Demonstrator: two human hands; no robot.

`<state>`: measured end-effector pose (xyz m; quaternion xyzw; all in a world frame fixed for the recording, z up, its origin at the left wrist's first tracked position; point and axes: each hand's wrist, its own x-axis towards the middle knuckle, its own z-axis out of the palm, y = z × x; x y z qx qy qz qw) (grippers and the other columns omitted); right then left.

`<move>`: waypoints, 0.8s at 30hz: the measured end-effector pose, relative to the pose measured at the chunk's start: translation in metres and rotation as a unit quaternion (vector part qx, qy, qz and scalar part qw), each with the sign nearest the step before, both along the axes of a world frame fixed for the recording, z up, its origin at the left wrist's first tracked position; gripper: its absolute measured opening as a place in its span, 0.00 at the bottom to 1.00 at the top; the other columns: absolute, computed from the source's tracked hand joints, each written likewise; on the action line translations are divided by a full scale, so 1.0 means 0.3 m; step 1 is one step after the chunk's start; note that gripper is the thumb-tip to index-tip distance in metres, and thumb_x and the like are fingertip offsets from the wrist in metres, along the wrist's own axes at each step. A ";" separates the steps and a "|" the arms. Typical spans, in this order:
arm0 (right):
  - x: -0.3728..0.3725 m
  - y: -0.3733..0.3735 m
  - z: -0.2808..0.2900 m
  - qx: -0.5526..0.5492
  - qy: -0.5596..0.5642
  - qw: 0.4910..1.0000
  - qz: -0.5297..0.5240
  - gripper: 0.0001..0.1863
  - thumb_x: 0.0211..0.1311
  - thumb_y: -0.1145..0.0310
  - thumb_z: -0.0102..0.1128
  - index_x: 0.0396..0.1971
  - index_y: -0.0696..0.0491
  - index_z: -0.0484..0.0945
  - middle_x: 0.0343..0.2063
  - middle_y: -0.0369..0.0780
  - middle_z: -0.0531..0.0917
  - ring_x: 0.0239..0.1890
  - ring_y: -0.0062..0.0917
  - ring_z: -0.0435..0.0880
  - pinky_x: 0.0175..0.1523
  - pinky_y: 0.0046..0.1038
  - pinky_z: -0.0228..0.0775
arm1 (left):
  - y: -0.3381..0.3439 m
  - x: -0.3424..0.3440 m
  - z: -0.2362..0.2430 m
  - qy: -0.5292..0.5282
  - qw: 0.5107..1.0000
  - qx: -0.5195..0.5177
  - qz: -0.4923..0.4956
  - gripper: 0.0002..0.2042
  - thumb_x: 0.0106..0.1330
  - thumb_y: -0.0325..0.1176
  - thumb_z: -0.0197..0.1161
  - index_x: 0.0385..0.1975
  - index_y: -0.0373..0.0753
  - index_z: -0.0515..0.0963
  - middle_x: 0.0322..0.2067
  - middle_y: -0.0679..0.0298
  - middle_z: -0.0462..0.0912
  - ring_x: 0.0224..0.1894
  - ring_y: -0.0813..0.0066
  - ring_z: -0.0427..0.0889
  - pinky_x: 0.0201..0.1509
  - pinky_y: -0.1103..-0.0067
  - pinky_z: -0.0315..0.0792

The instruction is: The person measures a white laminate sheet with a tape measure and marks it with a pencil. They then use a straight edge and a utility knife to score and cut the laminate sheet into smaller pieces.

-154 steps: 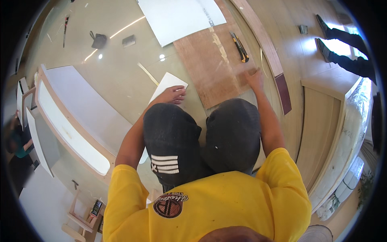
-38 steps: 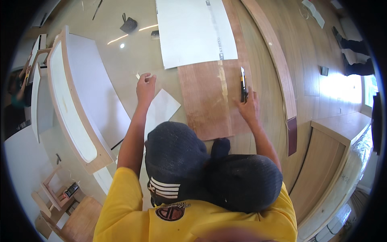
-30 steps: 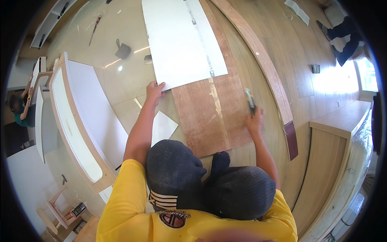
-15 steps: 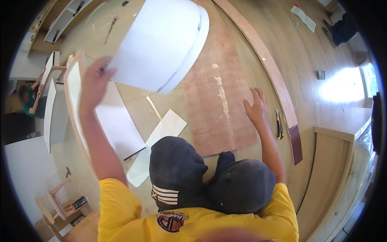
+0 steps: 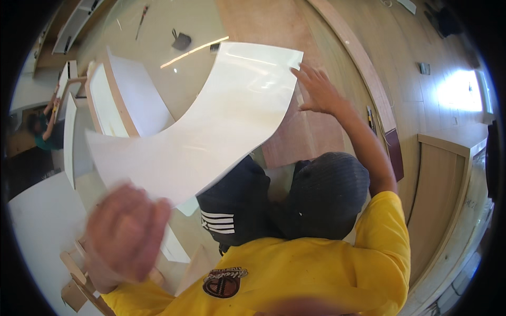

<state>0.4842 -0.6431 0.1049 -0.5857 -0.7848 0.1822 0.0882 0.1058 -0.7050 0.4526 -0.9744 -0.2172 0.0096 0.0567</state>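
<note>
Near a cabinet (image 5: pixel 440 189), over floor (image 5: pixel 398 63) and brown board (image 5: pixel 311 134), holds a bowed white sheet (image 5: pixel 211 121), clamping its near end in blurred left hand (image 5: pixel 126 231), touching its far corner with spread-fingered right hand (image 5: pixel 320 90).

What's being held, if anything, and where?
White sheet, held at its near-left end by the left hand; right hand at the far-right corner, grip unclear.

a dark pouch (image 5: pixel 182 41) lies on the floor (image 5: pixel 150 58), left of a cabinet (image 5: pixel 440 189).
</note>
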 end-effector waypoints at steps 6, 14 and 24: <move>-0.020 -0.189 -0.404 -0.058 0.145 0.966 -0.206 0.60 0.45 0.61 0.81 0.77 0.50 0.51 0.76 0.53 0.53 0.76 0.52 0.56 0.77 0.46 0.54 | -0.054 0.012 -0.022 -0.021 0.994 -0.105 -0.010 0.11 0.50 0.20 0.75 0.34 0.32 0.85 0.35 0.58 0.79 0.38 0.58 0.84 0.44 0.63 0.86; -0.042 -0.004 -0.422 0.105 0.071 0.982 -0.139 0.49 0.55 0.69 0.73 0.76 0.43 0.56 0.76 0.50 0.53 0.74 0.53 0.59 0.75 0.51 0.55 | 0.000 -0.003 -0.017 -0.007 0.993 -0.107 -0.045 0.09 0.52 0.23 0.72 0.34 0.35 0.84 0.35 0.59 0.79 0.38 0.59 0.85 0.45 0.63 0.86; -0.017 0.086 -0.526 0.155 -0.022 0.986 -0.053 0.22 0.63 0.72 0.62 0.58 0.47 0.78 0.66 0.48 0.72 0.73 0.46 0.64 0.76 0.56 0.51 | 0.006 -0.022 0.059 -0.083 0.994 -0.058 0.041 0.11 0.52 0.28 0.69 0.34 0.32 0.81 0.34 0.52 0.84 0.32 0.55 0.85 0.40 0.63 0.84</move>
